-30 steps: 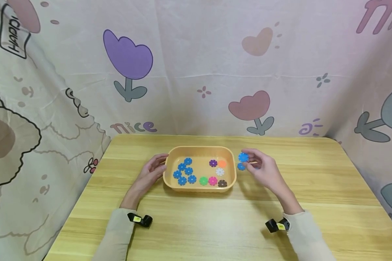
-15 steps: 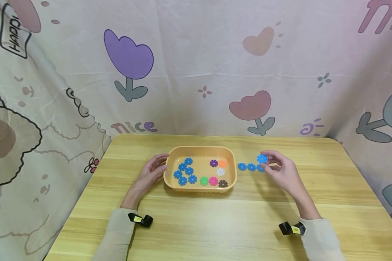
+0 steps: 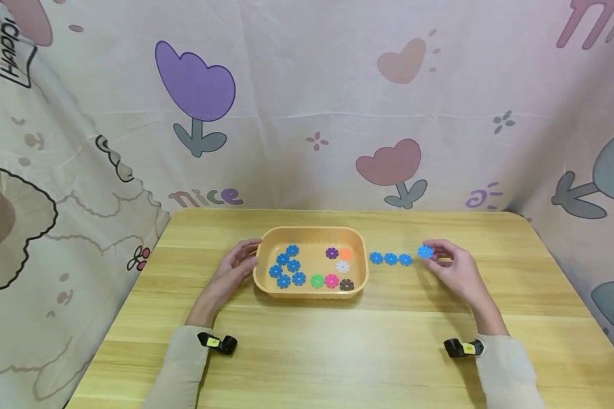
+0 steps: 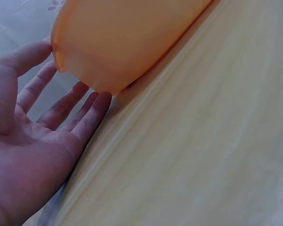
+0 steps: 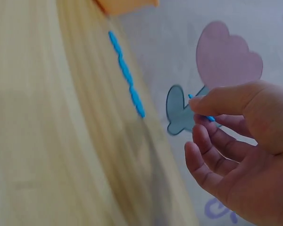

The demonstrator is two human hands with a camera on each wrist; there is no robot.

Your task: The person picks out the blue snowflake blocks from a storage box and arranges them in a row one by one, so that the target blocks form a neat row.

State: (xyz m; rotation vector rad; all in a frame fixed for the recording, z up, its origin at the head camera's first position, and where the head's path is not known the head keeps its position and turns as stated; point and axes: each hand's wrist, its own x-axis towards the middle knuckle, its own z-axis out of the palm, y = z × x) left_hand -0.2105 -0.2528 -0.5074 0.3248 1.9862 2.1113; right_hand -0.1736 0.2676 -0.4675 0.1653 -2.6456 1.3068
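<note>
Pinching a round, notched blue plastic disc (image 3: 425,251) above the pale wooden bench (image 3: 332,352), the right hand (image 3: 457,272) has a narrow grip; the left hand (image 3: 235,267), relaxed, touches the orange plastic tray (image 3: 311,295). Likely light and stiff, the disc suits holding by its rim.

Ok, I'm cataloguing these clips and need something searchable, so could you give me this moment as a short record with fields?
Container: orange tray on a wooden table
Left hand: touching the tray's left end
Right hand: pinching one blue disc, raised off the table
Row right of tray: three blue discs
Tray, left side: six blue discs
Tray, right side: purple disc, orange disc, white disc, green disc, pink disc, brown disc
</note>
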